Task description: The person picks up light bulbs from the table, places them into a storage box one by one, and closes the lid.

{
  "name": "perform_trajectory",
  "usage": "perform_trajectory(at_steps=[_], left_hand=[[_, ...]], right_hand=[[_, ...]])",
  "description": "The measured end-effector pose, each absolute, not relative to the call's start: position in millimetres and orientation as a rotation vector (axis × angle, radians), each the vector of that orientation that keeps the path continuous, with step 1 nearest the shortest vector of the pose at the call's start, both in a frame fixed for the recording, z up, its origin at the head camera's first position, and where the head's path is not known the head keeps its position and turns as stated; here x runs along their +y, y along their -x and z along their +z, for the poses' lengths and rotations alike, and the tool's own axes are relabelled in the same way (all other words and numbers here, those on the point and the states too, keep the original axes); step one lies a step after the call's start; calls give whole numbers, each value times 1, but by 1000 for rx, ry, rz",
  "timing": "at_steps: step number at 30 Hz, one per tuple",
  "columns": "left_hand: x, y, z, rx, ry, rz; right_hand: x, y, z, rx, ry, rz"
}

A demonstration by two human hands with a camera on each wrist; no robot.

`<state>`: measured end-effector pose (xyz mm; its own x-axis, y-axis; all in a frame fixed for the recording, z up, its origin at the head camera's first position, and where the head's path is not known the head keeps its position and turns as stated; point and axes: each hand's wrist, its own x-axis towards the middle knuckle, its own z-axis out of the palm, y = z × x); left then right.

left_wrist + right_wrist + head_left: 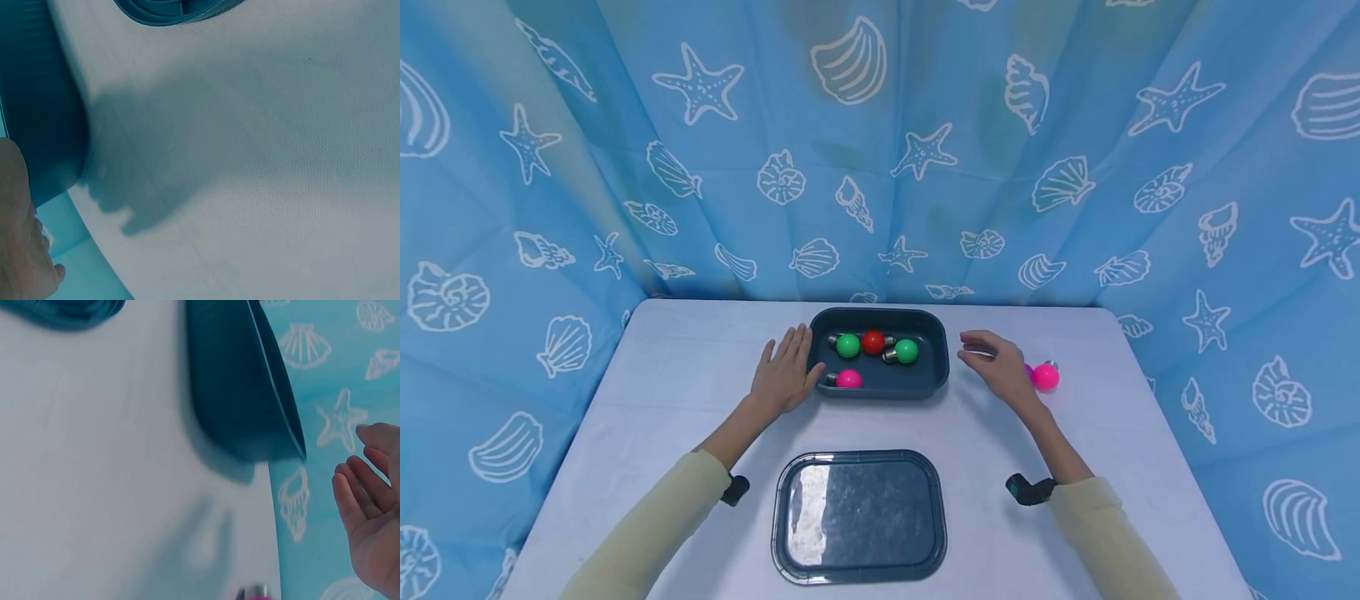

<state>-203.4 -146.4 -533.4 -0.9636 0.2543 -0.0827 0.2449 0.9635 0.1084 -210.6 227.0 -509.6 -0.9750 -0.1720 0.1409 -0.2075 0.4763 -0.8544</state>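
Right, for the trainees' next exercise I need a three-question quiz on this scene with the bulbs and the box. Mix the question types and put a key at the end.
1. How many bulbs are in the box?
2. True or false: the person's right grip is holding a bulb.
3. Which colour appears twice in the box?
a) red
b) green
c) pink

Key
1. Four.
2. False; the right grip holds nothing.
3. b; there are two green bulbs, one red and one pink.
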Motion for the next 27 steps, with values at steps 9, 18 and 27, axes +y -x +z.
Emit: perform_trajectory(at_steps=[9,18,27], left_hand=[[-144,203,-530,3014,-370,161],[-145,203,-530,3012,-367,171],[-145,205,-532,3002,-364,169]], right_hand=[[276,199,-517,-2641,-233,1387],[304,188,-525,-2719,-59,1245],[312,180,-533,-2774,44,1198]])
